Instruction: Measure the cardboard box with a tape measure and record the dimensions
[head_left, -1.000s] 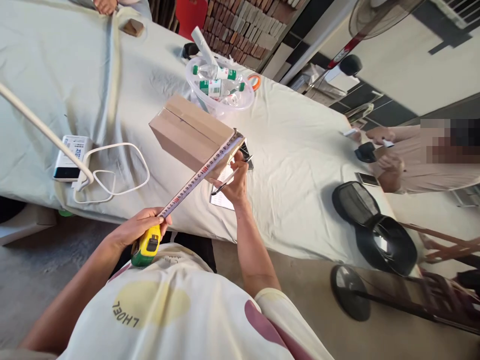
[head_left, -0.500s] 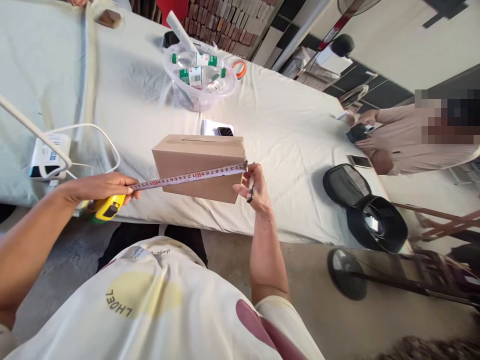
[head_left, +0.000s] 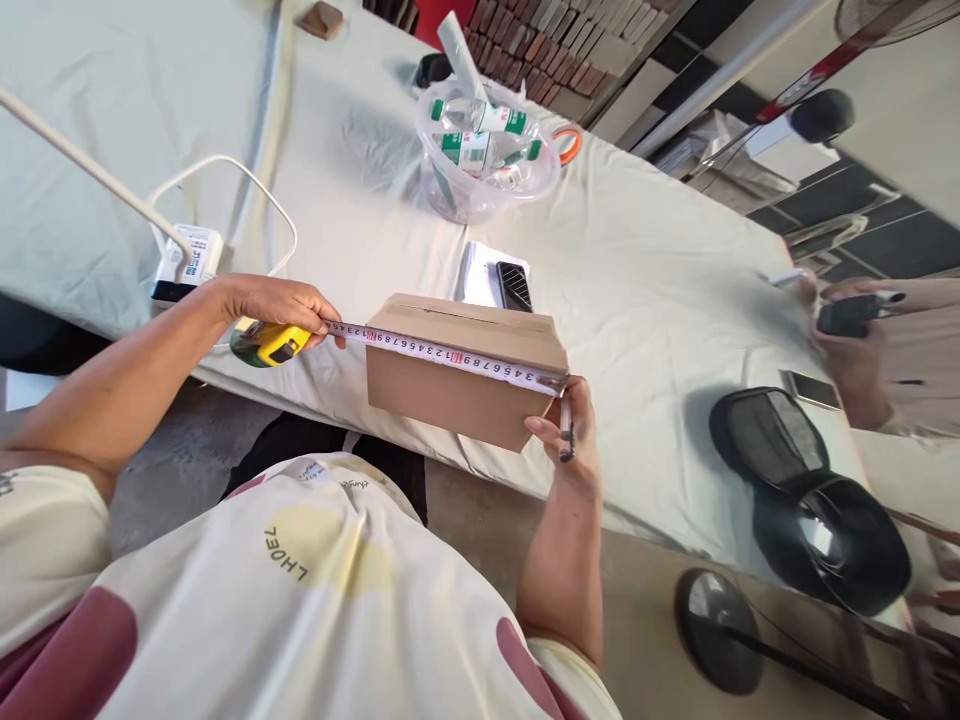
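Observation:
A brown cardboard box (head_left: 450,400) rests on the cloth-covered table in front of me. The white blade of a tape measure (head_left: 420,346) runs along the box's upper front edge and past its left end. My left hand (head_left: 289,305) is closed on the blade beside the tape's yellow case (head_left: 271,342), left of the box. At the box's right end, my right hand (head_left: 574,425) is closed on the blade's metal tip. A pen (head_left: 566,430) with a dark end is also held in those fingers.
Behind the box lie white paper (head_left: 481,275) and a dark phone (head_left: 514,287). A clear basket (head_left: 487,185) holds plastic bottles, with orange-handled scissors (head_left: 571,147) beside it. A white power strip (head_left: 187,265) sits left. An open black case (head_left: 817,500) and another person's hand (head_left: 851,310) are right.
My left hand has raised its end of the tape, so the blade now follows the box's upper edge instead of slanting across its front. The whole view has turned and shifted.

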